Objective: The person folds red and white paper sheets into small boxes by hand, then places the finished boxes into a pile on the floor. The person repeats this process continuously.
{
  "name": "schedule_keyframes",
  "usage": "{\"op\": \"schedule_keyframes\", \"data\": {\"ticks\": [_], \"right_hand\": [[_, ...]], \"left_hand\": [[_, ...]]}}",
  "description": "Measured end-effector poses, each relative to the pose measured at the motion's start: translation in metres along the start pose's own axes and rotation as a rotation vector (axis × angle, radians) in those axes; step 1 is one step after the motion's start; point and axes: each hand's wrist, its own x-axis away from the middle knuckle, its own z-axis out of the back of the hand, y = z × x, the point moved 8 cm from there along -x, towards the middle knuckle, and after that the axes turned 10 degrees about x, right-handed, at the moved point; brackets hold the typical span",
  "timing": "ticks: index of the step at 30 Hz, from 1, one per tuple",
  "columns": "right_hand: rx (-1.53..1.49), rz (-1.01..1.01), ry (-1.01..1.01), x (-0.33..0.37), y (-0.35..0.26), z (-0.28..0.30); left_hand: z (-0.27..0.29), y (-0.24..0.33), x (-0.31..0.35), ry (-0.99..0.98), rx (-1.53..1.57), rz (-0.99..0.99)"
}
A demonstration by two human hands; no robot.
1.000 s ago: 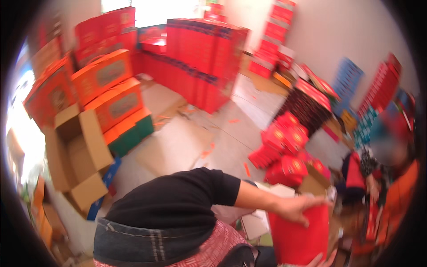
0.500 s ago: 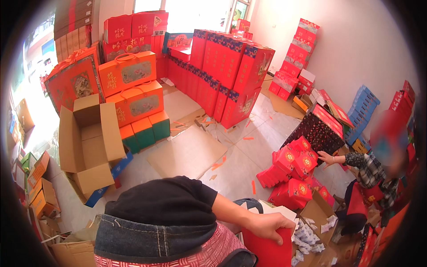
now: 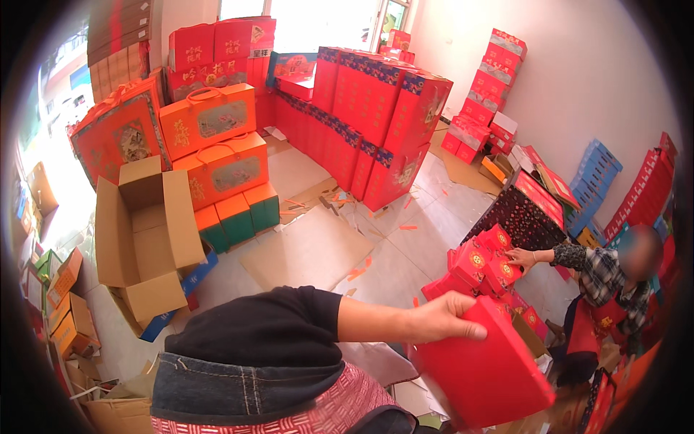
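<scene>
My left hand (image 3: pixel 442 318) reaches in from a black sleeve at the lower middle. Its thumb and fingers are closed on the upper edge of a flat red box (image 3: pixel 486 370). Tilted, the box hangs at the lower right and covers part of what lies behind it. Just beyond it is a heap of small red boxes (image 3: pixel 473 266) with gold round emblems. White and pale sheet-like material (image 3: pixel 379 360) shows below my forearm. My right hand is out of sight.
At the right a seated co-worker's hand (image 3: pixel 522 259) touches the small red boxes. An open brown carton (image 3: pixel 148 242) stands at left, near orange gift boxes (image 3: pixel 210 119). Tall red boxes (image 3: pixel 365 101) form a row at the middle back. Orange scraps (image 3: pixel 359 269) litter the floor.
My left hand has risen, bringing the red box up and tilting it into fuller view. White packets seen earlier are now hidden. The co-worker's hand has shifted left onto the small boxes.
</scene>
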Motion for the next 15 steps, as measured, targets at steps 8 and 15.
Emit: {"op": "schedule_keyframes", "data": {"ticks": [8, 15], "right_hand": [[0.131, 0.111, -0.295, 0.01, -0.004, -0.045], [0.149, 0.11, -0.379, 0.017, -0.005, -0.055]], "left_hand": [[-0.039, -0.021, 0.016, -0.17, 0.217, 0.133], [-0.009, -0.127, 0.031, -0.086, 0.077, 0.481]]}}
